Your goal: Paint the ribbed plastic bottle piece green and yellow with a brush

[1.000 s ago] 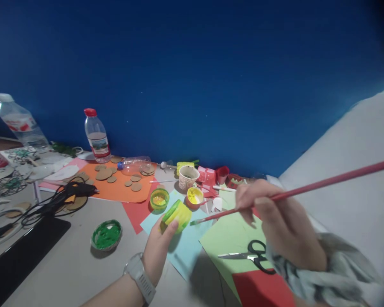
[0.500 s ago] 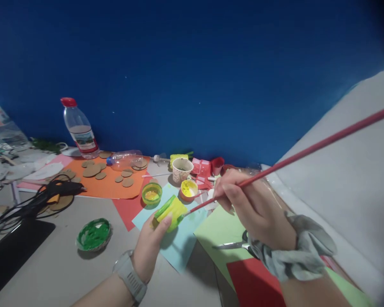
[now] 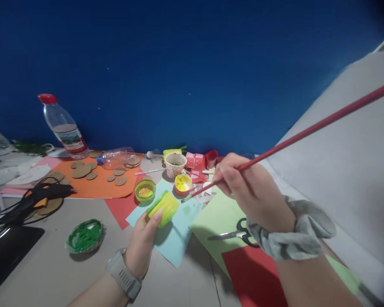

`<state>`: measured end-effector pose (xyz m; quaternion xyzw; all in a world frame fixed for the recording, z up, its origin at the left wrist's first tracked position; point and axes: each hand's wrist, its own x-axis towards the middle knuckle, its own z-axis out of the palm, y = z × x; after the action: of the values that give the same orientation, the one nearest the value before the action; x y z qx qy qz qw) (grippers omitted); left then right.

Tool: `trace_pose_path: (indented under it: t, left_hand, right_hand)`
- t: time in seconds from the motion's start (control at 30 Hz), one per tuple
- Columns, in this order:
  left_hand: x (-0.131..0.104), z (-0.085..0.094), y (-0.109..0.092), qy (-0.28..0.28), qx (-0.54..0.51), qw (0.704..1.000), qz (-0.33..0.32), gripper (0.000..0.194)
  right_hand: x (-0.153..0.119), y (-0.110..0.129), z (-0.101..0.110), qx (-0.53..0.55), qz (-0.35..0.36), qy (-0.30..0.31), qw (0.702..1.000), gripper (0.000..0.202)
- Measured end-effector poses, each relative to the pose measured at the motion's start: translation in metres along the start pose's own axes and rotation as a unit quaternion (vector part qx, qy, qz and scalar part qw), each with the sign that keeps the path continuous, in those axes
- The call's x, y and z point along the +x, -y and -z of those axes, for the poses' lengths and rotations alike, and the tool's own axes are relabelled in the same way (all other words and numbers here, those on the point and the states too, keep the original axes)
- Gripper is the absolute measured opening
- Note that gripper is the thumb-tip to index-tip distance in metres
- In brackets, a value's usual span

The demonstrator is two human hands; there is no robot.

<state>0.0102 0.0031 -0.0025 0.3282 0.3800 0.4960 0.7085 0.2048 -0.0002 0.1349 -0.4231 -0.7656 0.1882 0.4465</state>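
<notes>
My left hand [image 3: 144, 234] is closed around a small cup painted yellow with green on its rim and edge [image 3: 166, 208], tilted over a light blue sheet [image 3: 174, 245]. In my right hand [image 3: 249, 187] is a long red paintbrush [image 3: 284, 145], held like a pen. Its green-tinged bristles hover just right of the painted cup, seemingly apart from it. Behind are a bowl of yellow paint with a green rim [image 3: 145, 190], a small tub of yellow paint [image 3: 182, 184] and a patterned paper cup [image 3: 175, 165]. A dish of green paint [image 3: 85, 236] sits to the left.
Black-handled scissors [image 3: 240, 233] lie on pale green paper [image 3: 208, 230] below my right hand. At left are a glue gun [image 3: 48, 190] with its cable, a red-capped bottle [image 3: 65, 130] and cardboard discs [image 3: 82, 171] on orange paper [image 3: 97, 187]. A blue wall [image 3: 192, 76] rises behind.
The brush tip has come away from the painted cup's right edge, which shows more green. The whole view has shifted, so things sit further left.
</notes>
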Motion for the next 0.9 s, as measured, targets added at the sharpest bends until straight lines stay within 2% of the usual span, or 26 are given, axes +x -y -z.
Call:
trace_pose_path:
  t: [0.13,0.2,0.27,0.37,0.53,0.63,0.77,0.83,0.9]
  left_hand:
    - [-0.001,-0.003,-0.001,-0.022,0.006,1.0,0.001,0.046]
    - [-0.002,-0.003,-0.001,-0.019,0.007,1.0,0.002,0.045]
    - [-0.003,-0.003,-0.001,-0.011,0.006,1.0,0.007,0.043]
    - [-0.003,-0.001,0.0,-0.014,0.019,1.0,0.004,0.043]
    - [-0.001,0.004,0.003,0.022,0.082,0.996,-0.013,0.048]
    - [0.0,0.005,0.004,0.036,0.096,0.994,-0.027,0.049]
    - [-0.001,0.0,0.002,0.03,0.115,0.993,-0.029,0.045]
    - [-0.002,-0.002,0.0,0.03,0.121,0.992,-0.023,0.044]
    - [-0.003,-0.005,-0.002,0.026,0.126,0.992,-0.016,0.046]
  right_hand:
    - [-0.002,-0.001,-0.001,0.094,0.03,0.016,0.995,0.026]
    - [-0.001,-0.001,-0.002,0.064,0.035,0.032,0.997,0.026]
    - [0.001,-0.002,0.001,-0.025,0.027,0.03,0.999,0.027]
    - [0.001,-0.001,0.013,-0.124,0.004,-0.031,0.992,0.03]
    - [-0.003,0.004,0.026,-0.173,-0.01,-0.194,0.966,0.026]
    - [-0.002,0.003,0.024,-0.195,-0.039,-0.229,0.953,0.019]
    - [0.005,-0.014,0.014,-0.136,-0.075,-0.218,0.964,0.019]
    - [0.009,-0.03,0.006,-0.116,-0.09,-0.188,0.971,0.02]
    - [0.013,-0.049,-0.003,-0.124,-0.112,-0.132,0.977,0.024]
